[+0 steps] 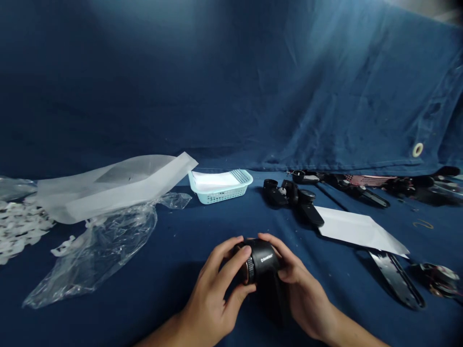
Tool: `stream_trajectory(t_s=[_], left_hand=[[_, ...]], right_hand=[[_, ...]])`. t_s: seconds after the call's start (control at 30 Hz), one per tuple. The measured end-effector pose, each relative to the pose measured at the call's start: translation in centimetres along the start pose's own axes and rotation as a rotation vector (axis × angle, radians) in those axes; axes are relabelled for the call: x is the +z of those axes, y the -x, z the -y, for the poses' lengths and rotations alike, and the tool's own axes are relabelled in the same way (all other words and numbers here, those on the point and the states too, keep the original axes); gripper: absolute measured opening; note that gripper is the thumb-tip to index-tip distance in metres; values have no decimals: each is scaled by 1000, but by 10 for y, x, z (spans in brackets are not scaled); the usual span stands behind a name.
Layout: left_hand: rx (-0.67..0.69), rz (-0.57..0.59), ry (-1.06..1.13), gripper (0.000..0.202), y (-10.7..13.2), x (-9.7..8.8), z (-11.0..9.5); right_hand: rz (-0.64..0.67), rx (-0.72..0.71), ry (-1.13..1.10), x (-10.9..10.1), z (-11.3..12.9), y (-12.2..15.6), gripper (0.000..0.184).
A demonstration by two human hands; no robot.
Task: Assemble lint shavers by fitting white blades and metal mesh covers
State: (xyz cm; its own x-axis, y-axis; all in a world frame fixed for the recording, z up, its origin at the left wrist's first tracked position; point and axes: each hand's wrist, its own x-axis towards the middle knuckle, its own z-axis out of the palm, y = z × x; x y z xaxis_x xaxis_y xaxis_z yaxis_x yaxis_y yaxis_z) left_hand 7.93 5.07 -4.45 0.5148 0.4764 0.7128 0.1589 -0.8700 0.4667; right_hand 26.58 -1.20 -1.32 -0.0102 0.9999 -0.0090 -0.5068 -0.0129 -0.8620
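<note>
A black plastic device housing (268, 262) with a rounded head, small white lettering and a downward-extending body sits between both hands, low in the middle of the view. My left hand (217, 289) is closed around its left end, thumb and fingers on a dark ribbed ring (250, 270). From the other side, my right hand (304, 284) grips the rounded head and body, with some fingers hidden behind it. What kind of device it is I cannot make out.
A light blue basket (222, 196) holds white paper. Clear plastic bags (104, 250), a translucent sheet (119, 180) and small white parts (20, 229) lie left. Black jointed parts (307, 207), white paper (356, 229) and a long black piece (398, 279) lie right. A blue cloth (231, 96) hangs behind.
</note>
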Motion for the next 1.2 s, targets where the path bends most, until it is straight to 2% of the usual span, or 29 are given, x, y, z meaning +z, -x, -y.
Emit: stream_trajectory(t_s=[0.17,0.37,0.53,0.8,1.2], left_hand=[[-67,18,13,57,0,1,-1],[-313,39,44,54,-9,1,2],[-397,26,58,50,-11,1,5],[-392,44,85,51,-9,0,3],[-252,56,41,54,-6,-3,3]], right_hand=[[27,11,39,-5,-2,0,58],[46,146,-99,-12,-10,-12,60],[101,137,-157,-22,-16,-21,71],[103,109,-125,-23,-12,-21,73],[107,11,-47,-21,-12,-16,76]])
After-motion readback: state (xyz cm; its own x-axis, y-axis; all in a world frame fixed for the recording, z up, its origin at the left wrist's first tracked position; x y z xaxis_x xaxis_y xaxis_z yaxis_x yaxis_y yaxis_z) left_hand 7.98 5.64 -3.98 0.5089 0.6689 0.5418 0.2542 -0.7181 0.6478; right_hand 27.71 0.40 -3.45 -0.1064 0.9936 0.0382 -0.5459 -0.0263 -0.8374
